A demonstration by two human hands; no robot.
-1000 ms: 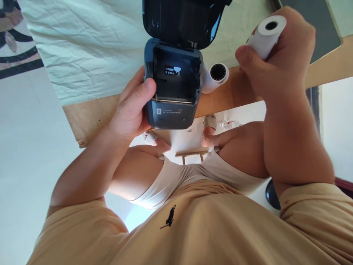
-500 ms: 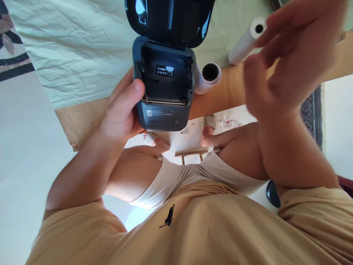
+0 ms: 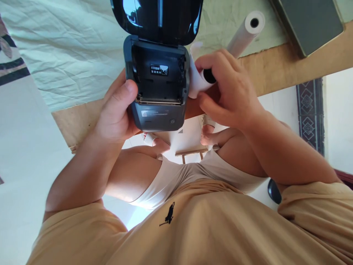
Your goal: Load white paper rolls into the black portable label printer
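Observation:
My left hand [image 3: 117, 106] grips a dark portable label printer [image 3: 161, 117] by its left side, thumb on the rim. The printer's glossy black lid [image 3: 157, 22] stands open, and its paper bay [image 3: 161, 86] holds no roll. Just right of the printer, my right hand [image 3: 226, 86] has its thumb and fingers closed around a white paper roll [image 3: 196, 82] with a dark core. A loose flap of paper shows above that roll. The fingers hide part of the roll.
Another white paper roll [image 3: 242, 35] lies behind my right hand on the pale green cloth [image 3: 82, 48]. A dark flat case [image 3: 311, 24] rests at the table's right. The bare wooden table edge [image 3: 278, 70] runs in front, above my legs.
My right hand has come down and left from the upper right and closed on the nearer paper roll. The printer has shifted slightly left in my left hand.

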